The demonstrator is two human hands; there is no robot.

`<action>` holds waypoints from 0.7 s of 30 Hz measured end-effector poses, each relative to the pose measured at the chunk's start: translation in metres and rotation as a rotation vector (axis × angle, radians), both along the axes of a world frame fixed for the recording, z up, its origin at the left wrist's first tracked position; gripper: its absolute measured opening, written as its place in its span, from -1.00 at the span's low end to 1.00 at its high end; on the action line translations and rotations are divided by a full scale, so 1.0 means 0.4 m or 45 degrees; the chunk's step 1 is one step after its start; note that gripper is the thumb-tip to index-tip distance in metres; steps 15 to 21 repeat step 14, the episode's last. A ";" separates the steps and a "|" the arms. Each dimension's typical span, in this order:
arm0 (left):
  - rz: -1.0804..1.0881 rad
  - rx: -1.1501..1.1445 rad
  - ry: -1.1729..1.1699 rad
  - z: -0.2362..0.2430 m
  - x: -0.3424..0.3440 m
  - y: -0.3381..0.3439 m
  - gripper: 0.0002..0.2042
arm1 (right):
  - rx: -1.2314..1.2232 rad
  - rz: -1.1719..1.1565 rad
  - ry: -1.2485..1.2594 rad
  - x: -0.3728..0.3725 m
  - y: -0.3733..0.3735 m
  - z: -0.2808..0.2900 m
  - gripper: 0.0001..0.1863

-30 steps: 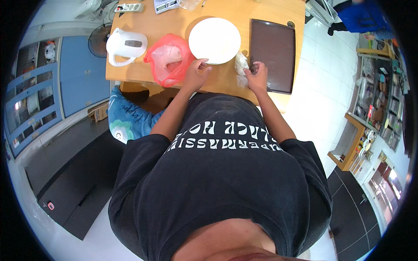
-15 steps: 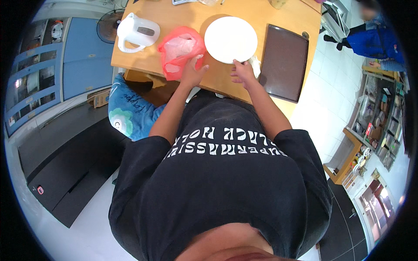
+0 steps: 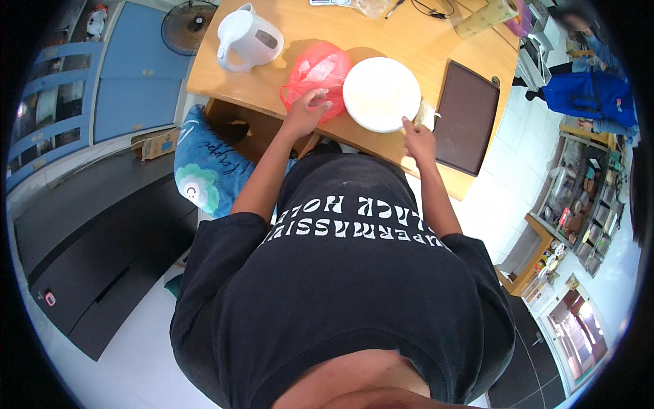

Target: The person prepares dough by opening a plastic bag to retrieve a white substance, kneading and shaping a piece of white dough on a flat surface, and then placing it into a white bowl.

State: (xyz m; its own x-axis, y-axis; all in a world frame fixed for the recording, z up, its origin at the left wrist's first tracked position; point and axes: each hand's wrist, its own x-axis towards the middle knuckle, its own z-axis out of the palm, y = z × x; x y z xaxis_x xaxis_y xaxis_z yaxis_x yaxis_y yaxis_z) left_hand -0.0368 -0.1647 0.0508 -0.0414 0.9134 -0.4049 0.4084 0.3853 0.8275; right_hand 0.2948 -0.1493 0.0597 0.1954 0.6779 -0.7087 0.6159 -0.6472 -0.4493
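Observation:
A round white plate (image 3: 381, 94) with a pale cream inside lies near the table's front edge. My right hand (image 3: 419, 141) is at its near right rim, index fingertip on the rim and the other fingers curled; my thumb is mostly hidden. Left of the plate sits a crumpled red plastic bag (image 3: 317, 73), with something pale showing through it. Against the bag's near side is my left hand (image 3: 306, 112), fingers bent and apart from the thumb, with nothing visible between them. A small whitish crumpled piece (image 3: 426, 116) lies just right of the plate.
A white electric kettle (image 3: 250, 39) stands at the table's left. On the right lies a dark brown tray (image 3: 466, 117). A yellowish roll (image 3: 487, 18) and thin black cables (image 3: 432, 9) are at the back. A blue cushion (image 3: 204, 170) is below the table's left edge. Another person (image 3: 586, 95) is at the far right.
The plate has come nearer to me. My right hand has moved right along its rim, its spread fingers now curled. My left hand stays by the bag. The whole view has turned slightly.

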 end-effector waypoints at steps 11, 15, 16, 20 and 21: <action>0.784 0.104 -0.439 -0.062 -0.165 -0.175 -0.74 | 0.720 0.358 0.861 -0.506 0.207 0.160 -0.69; 0.991 0.076 -0.383 -0.069 -0.208 -0.210 -0.73 | 0.620 0.462 0.935 -0.666 0.262 0.145 -0.65; 0.991 0.076 -0.383 -0.069 -0.208 -0.210 -0.73 | 0.620 0.462 0.935 -0.666 0.262 0.145 -0.65; 0.991 0.076 -0.383 -0.069 -0.208 -0.210 -0.73 | 0.620 0.462 0.935 -0.666 0.262 0.145 -0.65; 0.991 0.076 -0.383 -0.069 -0.208 -0.210 -0.73 | 0.620 0.462 0.935 -0.666 0.262 0.145 -0.65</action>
